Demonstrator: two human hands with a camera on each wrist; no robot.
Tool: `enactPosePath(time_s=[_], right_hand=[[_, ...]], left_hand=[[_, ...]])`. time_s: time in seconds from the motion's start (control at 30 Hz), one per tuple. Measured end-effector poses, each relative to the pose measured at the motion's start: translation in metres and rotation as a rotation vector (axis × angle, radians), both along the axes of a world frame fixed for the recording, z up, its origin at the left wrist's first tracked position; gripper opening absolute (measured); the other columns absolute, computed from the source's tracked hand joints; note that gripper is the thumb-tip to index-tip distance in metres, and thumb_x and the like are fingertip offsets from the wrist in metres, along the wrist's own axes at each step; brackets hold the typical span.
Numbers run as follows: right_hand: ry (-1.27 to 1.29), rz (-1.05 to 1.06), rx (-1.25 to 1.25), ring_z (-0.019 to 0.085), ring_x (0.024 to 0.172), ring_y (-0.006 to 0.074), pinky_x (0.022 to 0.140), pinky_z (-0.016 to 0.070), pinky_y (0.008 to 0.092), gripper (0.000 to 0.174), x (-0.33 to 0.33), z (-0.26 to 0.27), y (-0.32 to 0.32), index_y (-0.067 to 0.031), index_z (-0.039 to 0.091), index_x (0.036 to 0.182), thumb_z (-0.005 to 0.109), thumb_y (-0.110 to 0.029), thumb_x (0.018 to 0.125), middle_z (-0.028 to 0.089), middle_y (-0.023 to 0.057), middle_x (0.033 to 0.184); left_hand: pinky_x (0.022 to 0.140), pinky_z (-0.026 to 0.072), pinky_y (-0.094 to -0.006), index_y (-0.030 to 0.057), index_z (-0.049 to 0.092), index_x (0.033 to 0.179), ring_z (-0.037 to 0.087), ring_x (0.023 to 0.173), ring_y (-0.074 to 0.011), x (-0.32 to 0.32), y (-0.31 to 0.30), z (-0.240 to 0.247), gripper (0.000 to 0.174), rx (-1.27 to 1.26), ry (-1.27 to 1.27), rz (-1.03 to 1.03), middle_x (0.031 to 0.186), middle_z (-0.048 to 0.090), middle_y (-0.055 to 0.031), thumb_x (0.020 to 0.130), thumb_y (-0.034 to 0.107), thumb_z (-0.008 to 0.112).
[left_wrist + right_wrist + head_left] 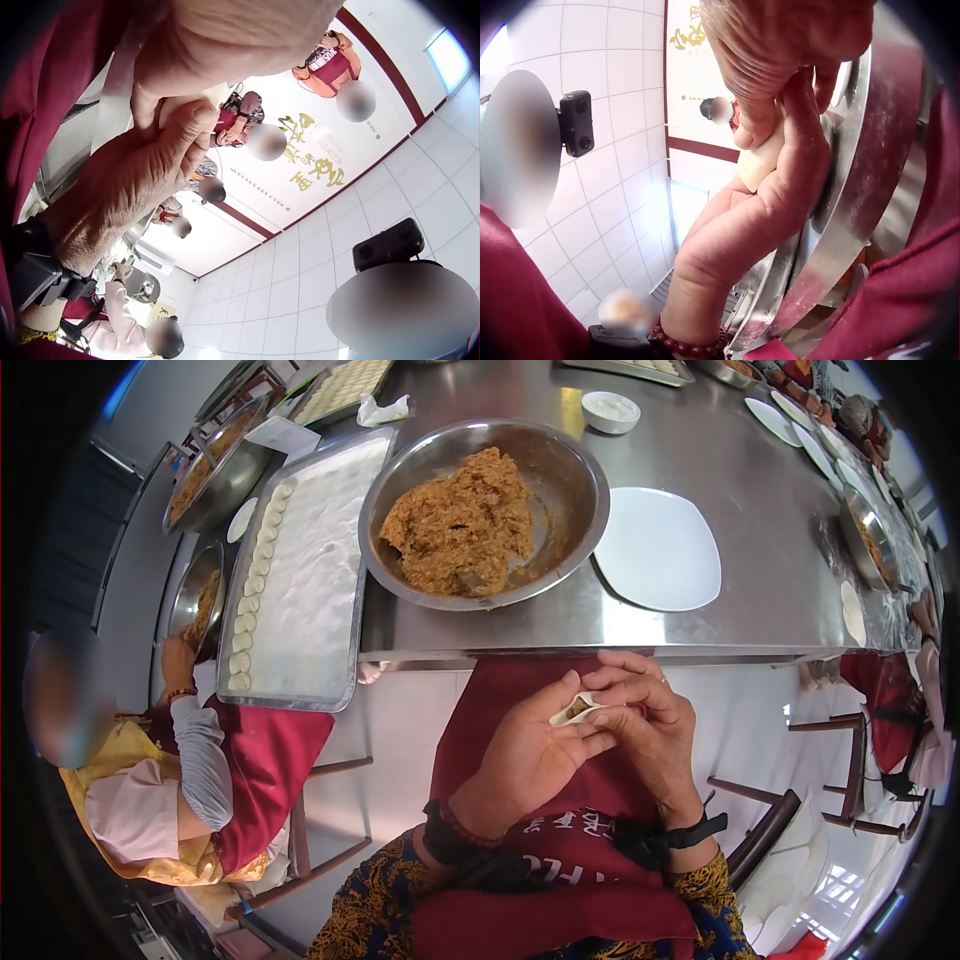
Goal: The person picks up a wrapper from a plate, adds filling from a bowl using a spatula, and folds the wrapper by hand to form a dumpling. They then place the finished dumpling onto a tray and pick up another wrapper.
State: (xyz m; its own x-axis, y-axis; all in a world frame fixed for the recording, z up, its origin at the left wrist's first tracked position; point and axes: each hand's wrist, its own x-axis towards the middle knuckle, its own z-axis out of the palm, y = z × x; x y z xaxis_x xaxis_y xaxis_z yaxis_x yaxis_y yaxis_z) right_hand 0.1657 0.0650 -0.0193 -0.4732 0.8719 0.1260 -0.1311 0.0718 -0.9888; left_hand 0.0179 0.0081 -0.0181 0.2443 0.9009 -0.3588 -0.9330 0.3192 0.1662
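Observation:
A small dumpling [578,708], a pale wrapper folded round brown filling, is held between both hands in front of a red apron [520,690], just below the table edge. My left hand [560,735] cups it from the left, thumb on the wrapper's top. My right hand [625,705] pinches the wrapper's right edge with curled fingers. In the right wrist view the pale dough [761,161] shows between my right hand [780,52] above and my left hand [742,225] below, which wears a bead bracelet. The left wrist view shows my right hand [127,187] against the dough [180,101].
On the steel table [720,450] stand a big steel bowl [590,480] of brown filling [460,525], a floured tray [310,580] with a row of dumplings [250,600], a white plate [658,548] and a small dish [610,410]. A seated person [200,770] works at the left; stools [850,760] stand at the right.

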Motion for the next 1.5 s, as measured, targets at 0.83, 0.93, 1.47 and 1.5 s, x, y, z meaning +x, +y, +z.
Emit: enactPosePath(time_s=[0.83, 0.93, 1.47, 1.5], right_hand=[[-0.109, 0.004, 0.079, 0.053, 0.123, 0.0255, 0.102, 0.0453, 0.0347, 0.025, -0.003, 0.010, -0.005, -0.0045, 0.068, 0.106, 0.073, -0.001, 0.081, 0.068, 0.0098, 0.113], [-0.089, 0.031, 0.169, 0.054, 0.123, 0.0255, 0.101, 0.0453, 0.0354, 0.024, -0.002, 0.006, -0.002, -0.0046, 0.068, 0.105, 0.073, -0.001, 0.081, 0.069, 0.0093, 0.112], [0.014, -0.027, 0.029, 0.053, 0.122, 0.0239, 0.096, 0.0467, 0.0316, 0.023, -0.004, 0.006, -0.005, -0.0028, 0.069, 0.103, 0.073, -0.001, 0.080, 0.069, 0.0105, 0.109], [-0.015, -0.019, 0.066, 0.052, 0.122, 0.0239, 0.096, 0.0461, 0.0321, 0.021, -0.003, 0.006, -0.004, -0.0031, 0.070, 0.100, 0.074, -0.001, 0.079, 0.069, 0.0101, 0.110]], left_hand=[[0.098, 0.0499, -0.0472, -0.0072, 0.054, 0.122, 0.062, 0.109, -0.0246, -0.005, -0.003, 0.013, 0.033, 0.102, 0.452, -0.092, 0.119, 0.060, -0.0171, 0.103, 0.017, 0.044], [0.100, 0.0489, -0.0473, -0.0069, 0.050, 0.127, 0.060, 0.113, -0.0253, -0.005, -0.002, 0.012, 0.038, 0.119, 0.444, -0.087, 0.124, 0.057, -0.0181, 0.105, 0.022, 0.040], [0.111, 0.0378, -0.0474, -0.0037, 0.042, 0.126, 0.053, 0.118, -0.0252, 0.006, -0.002, 0.004, 0.041, 0.072, -0.022, 0.074, 0.125, 0.052, -0.0164, 0.106, 0.032, 0.036], [0.110, 0.0380, -0.0474, -0.0038, 0.042, 0.127, 0.053, 0.118, -0.0250, 0.006, -0.002, 0.006, 0.041, 0.076, -0.011, 0.089, 0.126, 0.052, -0.0164, 0.106, 0.032, 0.036]])
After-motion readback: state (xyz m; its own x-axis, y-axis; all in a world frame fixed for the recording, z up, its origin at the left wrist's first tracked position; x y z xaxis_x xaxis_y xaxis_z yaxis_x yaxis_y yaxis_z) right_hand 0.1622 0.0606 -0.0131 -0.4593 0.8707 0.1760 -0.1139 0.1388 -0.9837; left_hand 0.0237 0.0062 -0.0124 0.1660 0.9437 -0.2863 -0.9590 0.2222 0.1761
